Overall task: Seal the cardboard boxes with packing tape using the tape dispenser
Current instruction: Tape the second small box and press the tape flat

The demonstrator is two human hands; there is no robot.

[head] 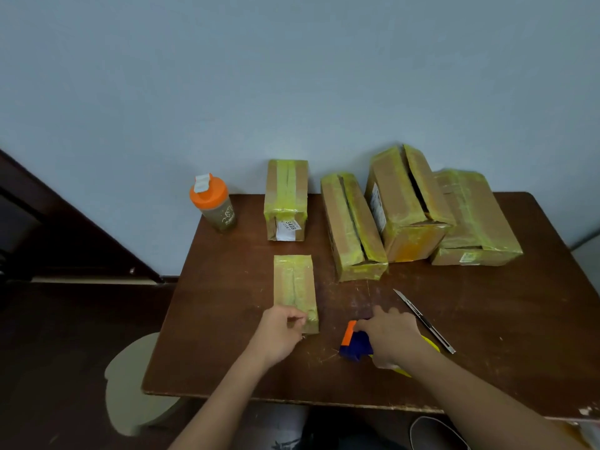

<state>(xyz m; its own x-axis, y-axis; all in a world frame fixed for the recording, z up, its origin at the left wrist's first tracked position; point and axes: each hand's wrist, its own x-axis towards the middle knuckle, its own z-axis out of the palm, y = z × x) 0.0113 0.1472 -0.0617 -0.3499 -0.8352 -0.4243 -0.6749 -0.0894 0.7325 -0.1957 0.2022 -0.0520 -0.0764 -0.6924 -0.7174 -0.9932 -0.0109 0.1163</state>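
Note:
A small flat cardboard box (294,289) wrapped in yellowish tape lies on the brown table (487,319), nearest me. My left hand (281,332) touches its near left corner with curled fingers. My right hand (391,339) grips the blue and orange tape dispenser (354,343), which rests on the table right of that box; a yellow tape roll (430,344) shows behind the hand. Several more taped boxes stand at the back: an upright one (286,198), a long one (352,228), a taller one (406,203) and a flat one (474,219).
A utility knife (423,320) with its blade out lies right of my right hand. An orange-lidded shaker bottle (212,203) stands at the back left corner. A pale stool (130,384) sits by the table's left edge. The wall is right behind the boxes.

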